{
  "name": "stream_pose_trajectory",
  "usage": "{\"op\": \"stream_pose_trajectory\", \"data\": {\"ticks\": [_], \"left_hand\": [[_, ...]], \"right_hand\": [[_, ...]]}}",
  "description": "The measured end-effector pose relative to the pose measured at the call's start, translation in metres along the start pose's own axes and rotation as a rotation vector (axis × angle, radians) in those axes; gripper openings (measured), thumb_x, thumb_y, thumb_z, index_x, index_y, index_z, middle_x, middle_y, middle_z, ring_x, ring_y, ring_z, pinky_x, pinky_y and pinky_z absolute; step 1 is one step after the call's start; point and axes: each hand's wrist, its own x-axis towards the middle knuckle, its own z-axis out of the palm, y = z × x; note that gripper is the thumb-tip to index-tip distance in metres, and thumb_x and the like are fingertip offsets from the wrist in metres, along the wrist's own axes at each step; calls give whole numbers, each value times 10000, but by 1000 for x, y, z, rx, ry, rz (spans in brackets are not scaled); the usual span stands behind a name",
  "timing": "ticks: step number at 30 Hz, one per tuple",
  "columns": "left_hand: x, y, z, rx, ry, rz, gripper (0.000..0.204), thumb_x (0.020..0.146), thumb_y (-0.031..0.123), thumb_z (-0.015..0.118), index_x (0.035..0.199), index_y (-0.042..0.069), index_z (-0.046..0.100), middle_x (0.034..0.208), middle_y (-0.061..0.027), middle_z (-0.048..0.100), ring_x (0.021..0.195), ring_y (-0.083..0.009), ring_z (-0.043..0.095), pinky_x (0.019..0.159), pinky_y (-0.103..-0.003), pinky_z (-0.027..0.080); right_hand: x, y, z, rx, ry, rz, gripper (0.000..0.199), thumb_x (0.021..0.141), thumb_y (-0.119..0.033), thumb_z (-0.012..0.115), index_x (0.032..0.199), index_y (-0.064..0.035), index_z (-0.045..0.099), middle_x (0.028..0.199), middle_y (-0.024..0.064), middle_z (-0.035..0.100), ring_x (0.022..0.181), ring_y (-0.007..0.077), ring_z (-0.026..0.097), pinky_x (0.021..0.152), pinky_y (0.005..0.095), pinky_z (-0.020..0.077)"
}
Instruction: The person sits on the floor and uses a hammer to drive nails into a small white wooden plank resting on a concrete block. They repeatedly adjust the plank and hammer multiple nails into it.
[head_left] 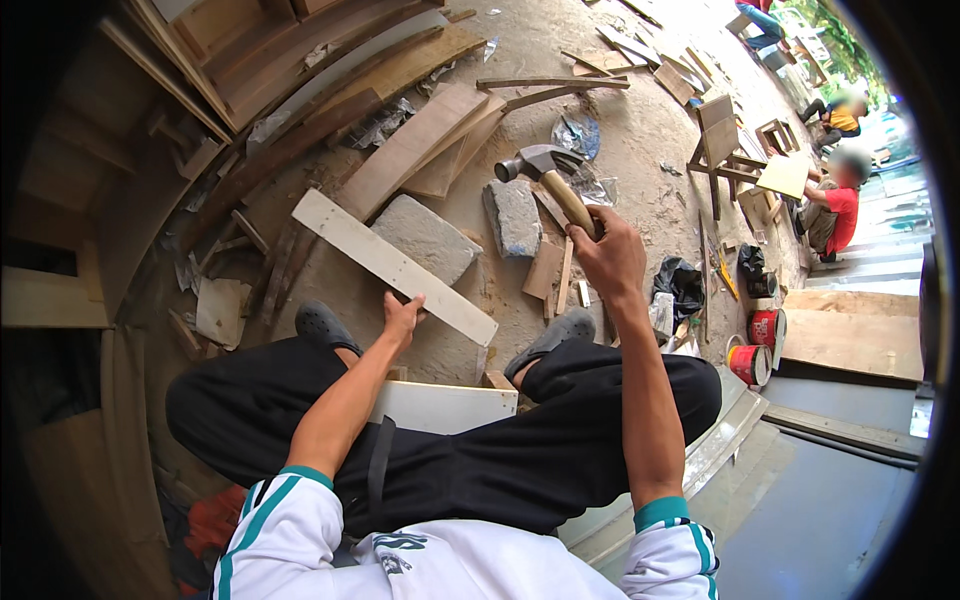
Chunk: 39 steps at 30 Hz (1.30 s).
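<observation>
In my right hand [609, 252] is a claw hammer [566, 196], gripped by its wooden handle, its metal head raised to the upper left over the ground. My left hand [403, 318] grips a long pale wooden board [390, 266] by its near edge, fingers partly hidden beneath it. The board slants from upper left to lower right, with small dark marks along its face. Beyond it lies a rough grey concrete block [424, 240], and a second block [513, 218] stands below the hammer head. Another white board [446, 408] rests between my legs.
Wooden planks [412, 150] and scraps litter the ground ahead. On the right are red paint cans [749, 364], a black plastic bag [679, 288] and a wooden chair [716, 150]. A person in red [842, 215] sits farther right, another in yellow beyond. Wooden cabinets stand left.
</observation>
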Motion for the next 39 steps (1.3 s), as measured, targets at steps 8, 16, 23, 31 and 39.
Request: {"op": "stream_pose_trajectory", "data": {"ticks": [8, 16, 23, 31, 39], "left_hand": [[25, -12, 8, 140, -202, -18, 558, 854, 34, 636, 1302, 65, 303, 1190, -115, 543, 1047, -274, 606, 848, -479, 525], [14, -27, 58, 26, -245, -125, 453, 863, -29, 606, 1207, 59, 324, 1184, -144, 523, 1063, -298, 596, 855, -489, 550], [20, -84, 65, 93, -236, -207, 467, 847, 11, 636, 1195, 48, 327, 1166, -156, 514, 1017, -265, 593, 686, -382, 539], [33, -102, 59, 99, -163, -234, 473, 842, 25, 648, 1185, 52, 324, 1120, -129, 552, 1006, -282, 599, 690, -373, 524], [47, -83, 45, 530, -276, -295, 490, 777, 256, 754, 1150, -5, 572, 1139, -163, 625, 1036, -252, 629, 775, -409, 566]], "right_hand": [[-17, 2, 12, -65, -81, -18, 351, 797, -295, 694, 1092, -106, 663, 991, 127, 686, 895, 324, 656, 772, 413, 504], [-23, -2, 20, -74, -124, -17, 340, 807, -285, 680, 1099, -112, 651, 1003, 129, 674, 898, 331, 653, 780, 432, 510], [-42, -2, 29, -92, -134, -35, 376, 811, -302, 694, 1131, -111, 645, 1028, 121, 682, 896, 322, 661, 763, 404, 517], [-51, 7, 33, -192, -198, -45, 366, 805, -285, 696, 1124, -114, 640, 1006, 106, 674, 883, 314, 658, 748, 400, 516], [-54, -10, 38, -300, -243, -232, 314, 811, -287, 696, 1065, -112, 635, 934, 89, 655, 833, 302, 656, 706, 407, 516]]}}
